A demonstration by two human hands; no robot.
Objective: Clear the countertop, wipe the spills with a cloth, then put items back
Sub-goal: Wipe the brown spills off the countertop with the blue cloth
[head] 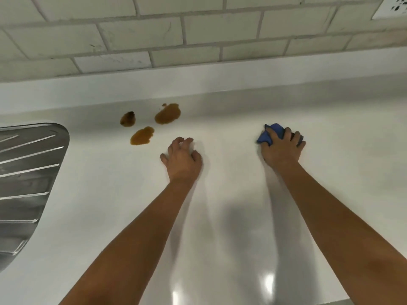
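While the right hand [283, 150] at centre right curls its fingers round a bunched blue cloth [271, 133] on the white countertop [231, 216], the left hand [182, 158] at mid-frame holds nothing, fingers loosely bent, seemingly resting on the surface. Three brown spills [167, 114] lie up and left of it, well apart from the cloth. A steel drainboard [26, 172] fills the left edge.

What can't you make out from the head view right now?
- Crumpled blue cloth: mostly covered by the right hand gripping it.
- Ribbed steel drainboard: cut off by the left edge.
- White wall socket: cut off at the top right corner.
- Left hand: fingertip contact with the white countertop unclear.
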